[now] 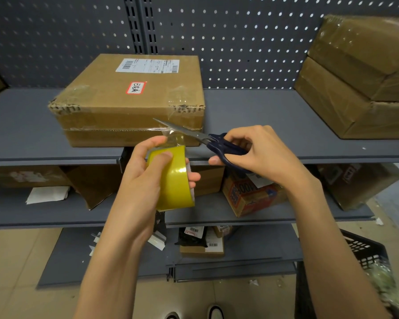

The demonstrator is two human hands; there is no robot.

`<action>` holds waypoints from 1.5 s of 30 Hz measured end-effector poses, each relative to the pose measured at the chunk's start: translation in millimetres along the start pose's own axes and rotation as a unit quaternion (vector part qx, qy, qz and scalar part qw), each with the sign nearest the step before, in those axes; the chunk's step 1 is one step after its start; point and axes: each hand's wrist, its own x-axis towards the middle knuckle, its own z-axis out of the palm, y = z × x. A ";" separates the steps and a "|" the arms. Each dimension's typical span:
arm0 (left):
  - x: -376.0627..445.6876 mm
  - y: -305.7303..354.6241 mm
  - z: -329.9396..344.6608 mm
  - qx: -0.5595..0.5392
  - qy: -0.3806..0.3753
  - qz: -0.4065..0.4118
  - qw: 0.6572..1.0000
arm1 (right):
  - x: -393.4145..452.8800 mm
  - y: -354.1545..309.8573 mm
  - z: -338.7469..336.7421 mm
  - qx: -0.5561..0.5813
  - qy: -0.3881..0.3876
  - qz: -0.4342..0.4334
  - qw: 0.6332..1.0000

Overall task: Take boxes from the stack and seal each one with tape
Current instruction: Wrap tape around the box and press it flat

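A brown cardboard box (134,97) with a white label and clear tape along its front seam sits on the top grey shelf (251,116). Just in front of it, my left hand (143,171) grips a yellow tape roll (174,178), thumb across its face. A strip of clear tape (174,134) runs up from the roll toward the box's front edge. My right hand (256,153) holds dark blue scissors (219,143), their closed blades lying across that strip. Two stacked brown boxes (359,77) stand at the right of the same shelf.
Lower shelves hold more cardboard boxes, an orange printed carton (251,194), papers and small parcels (203,242). A dark plastic basket (364,252) stands on the floor at the lower right. A grey pegboard (240,42) backs the shelving.
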 end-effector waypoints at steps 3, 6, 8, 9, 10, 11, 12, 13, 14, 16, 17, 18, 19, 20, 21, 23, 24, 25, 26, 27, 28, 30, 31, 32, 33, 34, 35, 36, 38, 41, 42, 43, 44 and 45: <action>-4.5 4.5 -4.6 -0.015 0.020 0.014 1.000 | 0.0 -8.9 -1.5 0.021 0.003 -0.014 1.000; -7.7 6.9 -6.7 -0.017 0.027 0.025 0.999 | 0.5 -16.4 -0.3 0.052 0.021 -0.021 0.998; -8.4 7.2 -7.1 -0.012 0.023 0.024 0.999 | 1.5 -18.7 1.8 0.094 0.098 -0.011 0.991; -8.2 7.1 -7.0 -0.011 0.020 0.021 1.000 | 2.4 -18.5 1.3 0.111 0.148 0.006 0.983; -7.8 6.9 -6.7 -0.012 0.017 0.019 1.000 | 3.4 -17.4 -0.5 0.112 0.193 0.031 0.974; -7.3 6.9 -6.1 -0.014 0.014 0.016 1.000 | 4.3 -15.3 -2.8 0.093 0.224 0.061 0.968; -6.7 6.7 -4.9 -0.016 0.011 0.014 1.000 | 5.3 -11.1 -5.5 0.060 0.236 0.092 0.966; -6.2 6.8 -2.8 -0.017 0.006 0.013 1.000 | 6.2 -4.7 -7.8 0.019 0.228 0.124 0.966; -5.6 6.4 -0.9 -0.017 0.001 0.011 1.000 | 7.3 2.0 -9.5 -0.021 0.210 0.153 0.966; -4.2 5.8 3.3 -0.018 -0.007 0.006 1.000 | 9.0 14.1 -8.0 -0.086 0.177 0.195 0.961; -3.9 5.9 5.7 -0.021 -0.012 0.004 1.000 | 9.3 18.4 -5.2 -0.109 0.171 0.208 0.957; -3.7 6.0 8.4 -0.024 -0.017 0.002 1.000 | 9.2 20.9 -1.9 -0.127 0.168 0.218 0.953; -3.6 6.1 11.3 -0.026 -0.024 0.002 0.999 | 9.0 21.7 1.6 -0.144 0.165 0.226 0.949; -3.2 5.8 13.9 -0.026 -0.032 0.001 0.999 | 9.0 21.9 5.3 -0.163 0.160 0.228 0.946; -2.8 5.3 16.2 -0.026 -0.040 0.001 0.999 | 9.1 22.0 8.9 -0.180 0.156 0.224 0.945; -0.6 3.6 21.1 -0.023 -0.055 -0.001 0.998 | 9.3 21.5 12.1 -0.203 0.155 0.214 0.943; 0.9 2.6 23.2 -0.020 -0.062 -0.005 0.998 | 9.4 20.7 12.0 -0.206 0.155 0.211 0.943; 2.3 1.9 25.2 -0.017 -0.067 -0.009 0.998 | 9.2 21.4 12.0 -0.205 0.155 0.206 0.944; 3.6 1.1 26.9 -0.012 -0.071 -0.013 0.997 | 8.9 22.6 12.0 -0.207 0.152 0.200 0.946; 4.5 0.6 28.0 -0.005 -0.073 -0.015 0.997 | 8.8 24.3 11.9 -0.209 0.153 0.192 0.947; 5.1 0.0 28.9 0.001 -0.073 -0.016 0.997 | 8.6 25.8 10.8 -0.204 0.163 0.177 0.949; 6.4 -1.2 29.6 0.006 -0.073 -0.017 0.997 | 7.1 23.9 8.2 -0.114 0.219 0.116 0.962; 7.1 -1.7 29.3 0.006 -0.073 -0.017 0.997 | 6.5 18.5 5.3 -0.019 0.246 0.079 0.966; 7.9 -2.3 28.8 0.007 -0.074 -0.017 0.997 | 6.0 11.4 1.3 0.092 0.250 0.043 0.963; 8.3 -2.6 27.8 0.009 -0.075 -0.018 0.997 | 5.3 3.4 -2.5 0.193 0.226 0.007 0.955; 8.6 -2.5 27.0 0.011 -0.078 -0.018 0.997 | 4.8 -3.5 -5.3 0.261 0.187 -0.024 0.947; 8.5 -2.2 26.0 0.013 -0.083 -0.017 0.996 | 5.2 -8.9 -6.6 0.287 0.144 -0.051 0.945; 8.3 -1.8 25.4 0.016 -0.089 -0.016 0.996 | 6.8 -12.0 -6.5 0.282 0.106 -0.074 0.951; 6.5 -0.3 24.1 0.025 -0.102 -0.011 0.994 | 10.1 -11.8 -3.2 0.243 0.045 -0.098 0.964; 3.1 2.8 21.4 0.034 -0.118 -0.009 0.992 | 13.0 -6.9 1.3 0.217 -0.008 -0.094 0.972; 2.4 3.4 20.2 0.035 -0.122 -0.009 0.992 | 13.4 -6.3 2.1 0.220 -0.015 -0.091 0.971; 1.8 4.2 19.2 0.038 -0.125 -0.009 0.991 | 13.9 -6.1 2.6 0.224 -0.019 -0.088 0.970; 1.7 4.4 18.4 0.042 -0.127 -0.008 0.991 | 14.4 -6.1 3.4 0.227 -0.019 -0.084 0.970; 1.5 4.7 17.8 0.045 -0.126 -0.009 0.991 | 15.2 -6.3 4.3 0.228 -0.017 -0.081 0.970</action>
